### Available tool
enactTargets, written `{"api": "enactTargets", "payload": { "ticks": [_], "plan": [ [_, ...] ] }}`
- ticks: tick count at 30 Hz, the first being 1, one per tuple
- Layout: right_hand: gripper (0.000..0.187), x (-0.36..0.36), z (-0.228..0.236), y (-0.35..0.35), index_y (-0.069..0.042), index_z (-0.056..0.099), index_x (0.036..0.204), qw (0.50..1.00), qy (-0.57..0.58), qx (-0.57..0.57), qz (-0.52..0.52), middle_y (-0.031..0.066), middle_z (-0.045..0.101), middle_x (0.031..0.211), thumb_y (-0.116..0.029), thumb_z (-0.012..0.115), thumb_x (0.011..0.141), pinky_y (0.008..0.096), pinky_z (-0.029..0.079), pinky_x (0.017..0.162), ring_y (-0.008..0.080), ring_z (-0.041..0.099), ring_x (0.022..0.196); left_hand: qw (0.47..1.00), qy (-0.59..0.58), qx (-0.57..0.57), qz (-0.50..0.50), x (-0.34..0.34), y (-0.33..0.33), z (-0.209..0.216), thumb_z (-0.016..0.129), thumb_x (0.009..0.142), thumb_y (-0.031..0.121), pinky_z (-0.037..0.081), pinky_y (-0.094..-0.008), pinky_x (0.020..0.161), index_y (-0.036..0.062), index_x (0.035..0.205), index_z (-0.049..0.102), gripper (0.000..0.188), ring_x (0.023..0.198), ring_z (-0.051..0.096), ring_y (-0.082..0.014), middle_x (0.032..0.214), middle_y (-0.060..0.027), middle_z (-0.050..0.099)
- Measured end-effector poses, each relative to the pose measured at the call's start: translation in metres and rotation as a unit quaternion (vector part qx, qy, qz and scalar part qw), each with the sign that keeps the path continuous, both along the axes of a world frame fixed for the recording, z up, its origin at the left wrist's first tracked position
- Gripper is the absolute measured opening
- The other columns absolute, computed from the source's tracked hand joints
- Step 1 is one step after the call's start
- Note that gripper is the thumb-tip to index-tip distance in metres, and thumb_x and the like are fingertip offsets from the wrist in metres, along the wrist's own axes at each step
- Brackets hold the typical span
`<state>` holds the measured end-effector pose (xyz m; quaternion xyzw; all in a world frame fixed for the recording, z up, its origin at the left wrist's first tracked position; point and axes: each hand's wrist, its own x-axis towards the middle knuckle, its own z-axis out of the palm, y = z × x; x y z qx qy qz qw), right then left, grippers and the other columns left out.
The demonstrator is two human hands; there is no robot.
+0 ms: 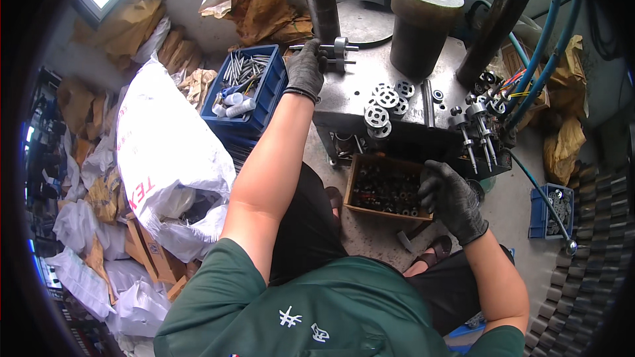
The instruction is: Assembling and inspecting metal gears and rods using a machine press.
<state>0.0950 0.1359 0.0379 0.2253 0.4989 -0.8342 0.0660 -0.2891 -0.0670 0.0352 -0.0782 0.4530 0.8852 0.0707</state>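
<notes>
Top centre, the gloved left hand [305, 69] is closed around a grey metal shaft-and-disc part [337, 47], steadying it on the steel press table [350, 96]; lower right, the gloved right hand [450, 199], fingers curled, dips into the cardboard box of small dark metal parts [387, 190]; whether it grips one, I cannot tell.

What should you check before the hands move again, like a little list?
1. Left hand has hold of the metal part with the cross pin on the press table: ok, the gloved fingers are on it.
2. Right hand is over the cardboard box of small dark parts: ok.
3. Right hand holds a part: cannot tell, the fingers are curled and hide it.
4. Both hands wear gloves: ok.
5. Hands are out from under the big cylinder: ok, both are off to the side.
6. Toothed discs lie steady on the table: ok, though one sits near the front edge.
</notes>
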Motion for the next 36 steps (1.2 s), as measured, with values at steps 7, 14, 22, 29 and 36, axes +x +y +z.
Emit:
{"api": "enactTargets", "payload": {
  "ticks": [7, 14, 22, 29, 36],
  "plan": [
    [0.064, 0.017, 0.002, 0.009, -0.002, 0.049, 0.141, 0.998, -0.018, 0.06, -0.005, 0.0118, 0.067, 0.088, -0.051, 0.055, 0.1, 0.0308, 0.053, 0.061, 0.0202, 0.065, 0.066, 0.996, -0.07, 0.059, 0.015, 0.014, 0.025, 0.011, 0.07, 0.093, 0.012, 0.057, -0.0312, 0.048, 0.0045, 0.092, 0.067, 0.008, 0.059, 0.066, -0.0177, 0.08, -0.0088, 0.069],
    [0.06, 0.031, 0.004, 0.021, -0.002, 0.049, 0.143, 0.993, -0.015, 0.117, 0.014, 0.0113, 0.068, 0.089, -0.045, 0.057, 0.101, 0.0269, 0.053, 0.057, 0.0172, 0.067, 0.068, 0.991, -0.056, 0.117, -0.04, 0.0, 0.021, -0.007, 0.066, 0.097, 0.015, 0.061, -0.042, 0.052, 0.0048, 0.099, 0.065, 0.01, 0.061, 0.068, -0.025, 0.081, -0.0089, 0.069],
    [0.05, 0.049, -0.002, 0.053, -0.002, 0.055, 0.138, 0.968, -0.006, 0.247, 0.051, 0.0093, 0.069, 0.089, -0.036, 0.059, 0.101, 0.0283, 0.055, 0.065, 0.0155, 0.068, 0.072, 0.996, -0.075, 0.044, -0.002, -0.002, -0.013, -0.015, 0.062, 0.096, 0.011, 0.061, -0.0332, 0.065, -0.0004, 0.103, 0.065, 0.014, 0.07, 0.069, -0.0238, 0.09, -0.0124, 0.069],
    [0.04, 0.079, 0.022, 0.059, 0.004, 0.06, 0.13, 0.887, 0.019, 0.441, 0.134, 0.0124, 0.071, 0.103, -0.016, 0.065, 0.097, 0.0297, 0.053, 0.082, 0.0161, 0.066, 0.093, 0.975, 0.012, 0.197, -0.099, 0.063, -0.102, 0.007, 0.064, 0.097, 0.016, 0.059, -0.0345, 0.074, 0.0053, 0.104, 0.067, 0.013, 0.08, 0.07, -0.0232, 0.091, -0.0088, 0.071],
    [0.036, 0.111, 0.002, 0.128, 0.006, 0.061, 0.125, 0.853, -0.029, 0.475, 0.216, 0.0136, 0.072, 0.106, -0.007, 0.065, 0.092, 0.0335, 0.053, 0.092, 0.0208, 0.068, 0.098, 0.963, -0.043, -0.266, -0.034, 0.128, -0.266, -0.182, 0.062, 0.095, 0.015, 0.057, -0.031, 0.062, 0.0027, 0.112, 0.06, 0.021, 0.073, 0.069, -0.0189, 0.091, -0.0093, 0.068]
  ]
}}
